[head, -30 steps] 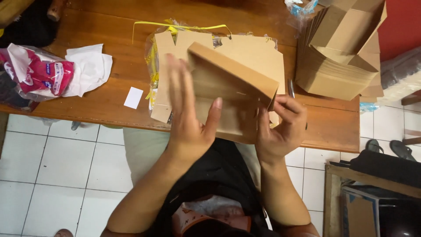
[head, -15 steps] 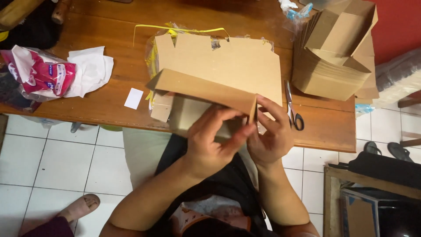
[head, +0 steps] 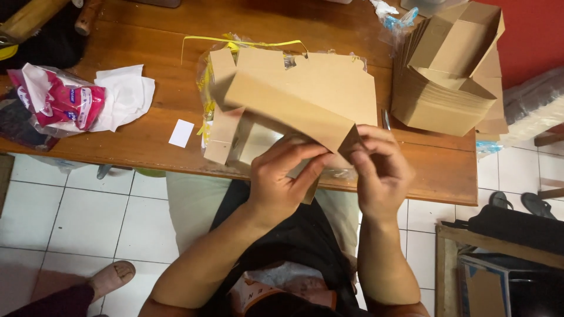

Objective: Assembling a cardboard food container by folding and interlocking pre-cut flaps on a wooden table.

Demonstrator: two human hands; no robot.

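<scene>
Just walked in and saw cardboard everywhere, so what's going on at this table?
A person seated at a wooden table is folding a brown cardboard box with both hands. The left hand and right hand pinch its near corner, above a stack of flat blanks. Finished boxes are piled at the right. A pink packet and white paper lie at the left.

Both hands, left hand (head: 282,182) and right hand (head: 379,167), pinch a brown cardboard box (head: 294,111) at the wooden table's (head: 135,141) near edge; folded boxes (head: 446,88) are stacked right of it.
</scene>
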